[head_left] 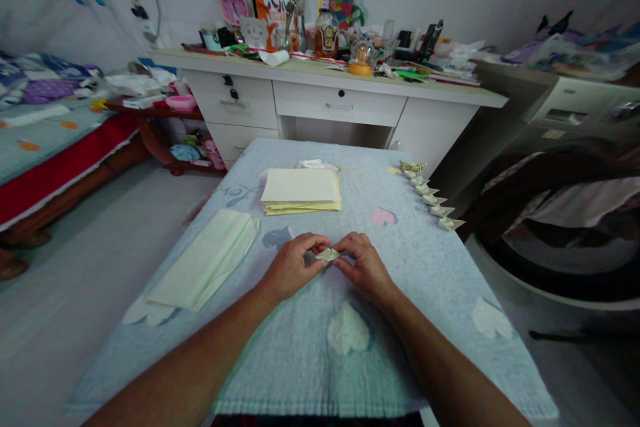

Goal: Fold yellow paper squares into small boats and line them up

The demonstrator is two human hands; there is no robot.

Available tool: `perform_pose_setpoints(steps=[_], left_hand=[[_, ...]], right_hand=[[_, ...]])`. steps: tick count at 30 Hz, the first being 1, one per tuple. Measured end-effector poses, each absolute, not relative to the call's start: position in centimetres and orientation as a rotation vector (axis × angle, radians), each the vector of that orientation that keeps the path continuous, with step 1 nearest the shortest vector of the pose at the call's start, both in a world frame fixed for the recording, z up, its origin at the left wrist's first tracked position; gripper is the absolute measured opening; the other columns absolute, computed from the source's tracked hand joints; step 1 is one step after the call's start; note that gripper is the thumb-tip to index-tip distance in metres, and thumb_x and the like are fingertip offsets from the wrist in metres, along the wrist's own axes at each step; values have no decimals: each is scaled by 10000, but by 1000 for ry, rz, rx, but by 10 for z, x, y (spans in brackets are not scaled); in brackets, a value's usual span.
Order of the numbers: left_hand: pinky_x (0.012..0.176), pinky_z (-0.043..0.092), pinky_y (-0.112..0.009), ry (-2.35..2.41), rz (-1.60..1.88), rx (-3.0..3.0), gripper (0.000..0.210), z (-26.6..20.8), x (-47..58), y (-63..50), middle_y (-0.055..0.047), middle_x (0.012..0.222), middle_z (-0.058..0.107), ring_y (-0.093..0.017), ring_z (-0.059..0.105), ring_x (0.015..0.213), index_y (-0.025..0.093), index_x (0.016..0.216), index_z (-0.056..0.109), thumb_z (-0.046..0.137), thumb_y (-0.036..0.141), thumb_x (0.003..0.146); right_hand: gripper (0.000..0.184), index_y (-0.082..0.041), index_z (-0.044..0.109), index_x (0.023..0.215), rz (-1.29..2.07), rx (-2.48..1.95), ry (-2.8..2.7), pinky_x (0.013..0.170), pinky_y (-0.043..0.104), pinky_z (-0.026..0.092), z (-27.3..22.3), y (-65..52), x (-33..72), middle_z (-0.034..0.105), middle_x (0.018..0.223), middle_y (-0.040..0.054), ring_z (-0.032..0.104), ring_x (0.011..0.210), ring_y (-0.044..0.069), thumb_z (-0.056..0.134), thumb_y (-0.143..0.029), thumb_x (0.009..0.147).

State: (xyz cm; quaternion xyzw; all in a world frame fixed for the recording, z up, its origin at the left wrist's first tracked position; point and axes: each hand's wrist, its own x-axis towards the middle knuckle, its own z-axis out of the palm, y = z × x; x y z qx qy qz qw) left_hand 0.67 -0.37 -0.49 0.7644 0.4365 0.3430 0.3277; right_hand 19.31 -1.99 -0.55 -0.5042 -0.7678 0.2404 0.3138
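Note:
Between my two hands is a small folded piece of pale paper (327,254), held just above the cloth-covered table. My left hand (295,263) pinches its left end between thumb and forefinger. At the other end, the thumb and fingertips of my right hand (366,265) are closed on it. The fingers hide part of its folds. Beyond my hands lies a stack of cream and yellow paper (301,188). Pale green folded sheets (204,259) rest to the left. Along the right edge stands a row of several folded paper boats (431,199).
A light blue cloth with heart prints (420,320) covers the table. A crumpled white tissue (316,164) lies behind the paper stack. Past the table stands a white desk (340,103) with cluttered items on top. A washing machine (575,113) is at the right, a bed (60,133) at the left.

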Motion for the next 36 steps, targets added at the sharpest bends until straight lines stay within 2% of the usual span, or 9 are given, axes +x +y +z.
perform_pose_setpoints(steps=[7,10,12,14,20,29,36], left_hand=[[777,461,-282,1077,904,2100,146,-1,5,-6,-24,885,634,-166,589,854,202,907,632,672,259,779],[789,459,-287,1098,950,2145,126,-1,5,-8,-24,896,627,-169,580,872,202,905,606,648,221,788],[795,460,-293,1111,972,2187,123,-1,5,-9,-25,895,624,-173,575,880,204,902,591,638,203,788],[807,461,-300,1108,988,2236,120,-2,6,-9,-28,899,623,-176,572,890,204,899,582,636,202,792],[812,463,-311,1090,988,2374,78,-4,11,-12,-37,907,631,-182,575,899,205,894,573,609,203,824],[767,479,-313,1030,1133,2467,114,-2,15,-15,-42,886,660,-178,596,844,188,963,599,596,191,849],[769,475,-313,987,1158,2503,90,-6,14,-14,-37,873,664,-171,594,833,183,938,605,607,192,849]], right_hand=[[169,-211,652,952,741,-1250,-1898,826,304,387,-7,-21,192,600,895,28,523,898,178,647,-183,786],[132,-184,590,908,986,-1249,-1719,700,257,417,-8,-21,192,575,794,6,525,754,146,586,-249,793],[130,-179,563,817,1108,-1263,-1654,592,227,379,-8,-20,193,513,672,-24,469,629,120,533,-305,816],[182,-176,555,758,1136,-1266,-1639,548,219,338,-9,-20,193,467,619,-38,419,582,107,510,-340,824],[173,-172,550,695,1124,-1269,-1585,541,219,321,-7,-22,190,466,590,-42,407,564,102,509,-310,791],[122,-186,529,662,1144,-1209,-1505,620,230,374,-9,-21,186,521,616,-30,468,624,122,500,-260,754],[91,-188,532,646,1135,-1210,-1499,596,225,354,-7,-22,186,507,593,-40,442,595,115,495,-221,722]])
